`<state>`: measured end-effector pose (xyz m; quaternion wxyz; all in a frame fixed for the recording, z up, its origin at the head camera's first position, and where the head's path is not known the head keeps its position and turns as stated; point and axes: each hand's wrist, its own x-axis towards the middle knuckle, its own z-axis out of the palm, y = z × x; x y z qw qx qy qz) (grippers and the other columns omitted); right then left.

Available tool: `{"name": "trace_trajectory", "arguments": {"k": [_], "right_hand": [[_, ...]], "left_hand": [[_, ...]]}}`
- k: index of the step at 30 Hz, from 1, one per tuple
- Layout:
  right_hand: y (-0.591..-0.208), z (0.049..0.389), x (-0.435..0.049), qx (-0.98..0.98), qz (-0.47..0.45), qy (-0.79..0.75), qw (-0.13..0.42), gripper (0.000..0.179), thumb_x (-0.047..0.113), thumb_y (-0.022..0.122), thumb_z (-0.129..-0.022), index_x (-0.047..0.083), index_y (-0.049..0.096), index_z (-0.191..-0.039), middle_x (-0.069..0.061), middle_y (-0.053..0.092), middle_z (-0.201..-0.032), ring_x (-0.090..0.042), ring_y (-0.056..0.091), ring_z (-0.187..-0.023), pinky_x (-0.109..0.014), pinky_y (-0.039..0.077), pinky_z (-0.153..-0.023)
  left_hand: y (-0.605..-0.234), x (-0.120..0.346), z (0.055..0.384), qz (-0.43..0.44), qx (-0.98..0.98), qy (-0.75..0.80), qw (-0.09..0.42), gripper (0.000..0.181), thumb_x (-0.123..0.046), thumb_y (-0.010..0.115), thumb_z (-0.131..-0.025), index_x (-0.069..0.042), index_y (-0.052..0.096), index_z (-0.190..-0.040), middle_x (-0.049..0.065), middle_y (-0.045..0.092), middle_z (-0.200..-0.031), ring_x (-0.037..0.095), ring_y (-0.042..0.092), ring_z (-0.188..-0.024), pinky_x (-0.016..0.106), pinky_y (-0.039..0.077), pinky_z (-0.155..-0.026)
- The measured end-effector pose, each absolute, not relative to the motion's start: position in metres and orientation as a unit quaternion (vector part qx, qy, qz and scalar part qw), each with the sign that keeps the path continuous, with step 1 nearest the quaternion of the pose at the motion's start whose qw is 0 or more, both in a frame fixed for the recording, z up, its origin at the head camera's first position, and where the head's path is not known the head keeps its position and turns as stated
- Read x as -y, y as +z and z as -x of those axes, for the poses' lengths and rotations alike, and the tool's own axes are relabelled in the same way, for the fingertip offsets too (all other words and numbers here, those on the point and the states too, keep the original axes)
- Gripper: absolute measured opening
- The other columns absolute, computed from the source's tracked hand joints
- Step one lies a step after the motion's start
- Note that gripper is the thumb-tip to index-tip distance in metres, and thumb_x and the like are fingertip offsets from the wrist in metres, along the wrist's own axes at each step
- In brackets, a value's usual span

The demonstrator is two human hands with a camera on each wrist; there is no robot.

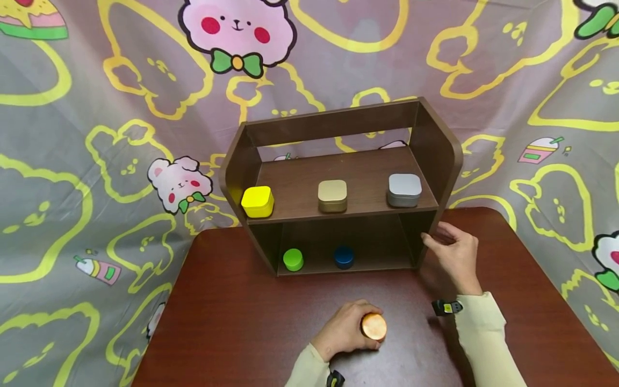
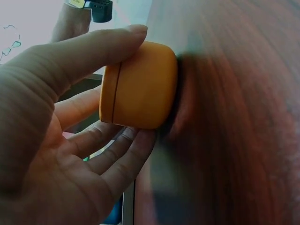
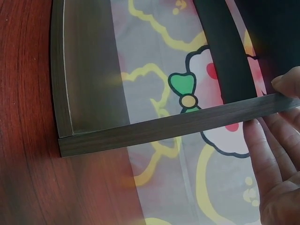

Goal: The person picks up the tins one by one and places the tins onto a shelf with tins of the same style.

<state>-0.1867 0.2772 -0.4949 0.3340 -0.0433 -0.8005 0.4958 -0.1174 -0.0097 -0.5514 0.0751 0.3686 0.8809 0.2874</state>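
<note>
My left hand point(image 1: 344, 329) holds a round orange tin point(image 1: 374, 327) over the front of the table. In the left wrist view, thumb and fingers grip the orange tin point(image 2: 143, 86) from opposite sides; its lid seam shows, and its base is at or close to the tabletop. My right hand point(image 1: 456, 255) is at the right side of a dark brown two-tier shelf point(image 1: 338, 215). Up close in the right wrist view, its thumb and fingers pinch the edge of the shelf's side panel point(image 3: 164, 126).
On the upper tier stand a yellow tin point(image 1: 258, 202), a gold tin point(image 1: 332, 196) and a silver tin point(image 1: 404, 190). Below are a green round tin point(image 1: 293, 259) and a blue one point(image 1: 344, 258). A patterned curtain point(image 1: 145, 134) hangs around the brown table point(image 1: 232, 312).
</note>
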Motion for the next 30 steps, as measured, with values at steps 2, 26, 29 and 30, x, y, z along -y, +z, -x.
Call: {"name": "trace_trajectory", "arguments": {"k": [2,26,29,30], "right_hand": [[-0.495,0.187,-0.277,0.800,0.045,0.495,0.337,0.025,0.000,0.089,-0.074,0.001,0.081,-0.098,0.040,0.063,-0.082,0.022,0.062,-0.075,-0.003,0.047,-0.069],[-0.495,0.188,-0.277,0.813,0.046,0.474,0.336,0.026,-0.002,0.084,-0.077,-0.007,0.078,-0.101,-0.029,0.077,-0.094,0.028,0.057,-0.076,-0.002,0.046,-0.069],[-0.495,0.187,-0.278,0.813,0.046,0.475,0.334,0.026,-0.002,0.084,-0.077,-0.007,0.077,-0.102,-0.029,0.077,-0.094,0.029,0.057,-0.076,-0.001,0.046,-0.069],[-0.494,0.187,-0.278,0.813,0.045,0.475,0.335,0.026,-0.002,0.084,-0.077,-0.007,0.077,-0.102,-0.029,0.077,-0.094,0.028,0.057,-0.076,-0.001,0.046,-0.069]], "left_hand": [[-0.551,0.008,0.117,-0.372,-0.880,0.285,0.076,0.063,-0.028,0.097,-0.068,-0.017,0.073,-0.125,-0.009,0.074,-0.112,0.000,0.065,-0.103,0.015,0.050,-0.093],[-0.525,0.004,0.130,-0.376,-0.870,0.314,0.058,0.061,-0.029,0.095,-0.073,-0.011,0.073,-0.127,-0.005,0.072,-0.109,0.000,0.061,-0.096,0.014,0.048,-0.089],[-0.520,0.005,0.133,-0.381,-0.870,0.310,0.043,0.061,-0.029,0.095,-0.073,-0.011,0.073,-0.127,-0.005,0.073,-0.110,0.001,0.062,-0.097,0.015,0.048,-0.090],[-0.519,0.005,0.134,-0.383,-0.870,0.309,0.037,0.061,-0.029,0.096,-0.073,-0.011,0.073,-0.127,-0.005,0.073,-0.110,0.002,0.063,-0.098,0.015,0.048,-0.091]]}}
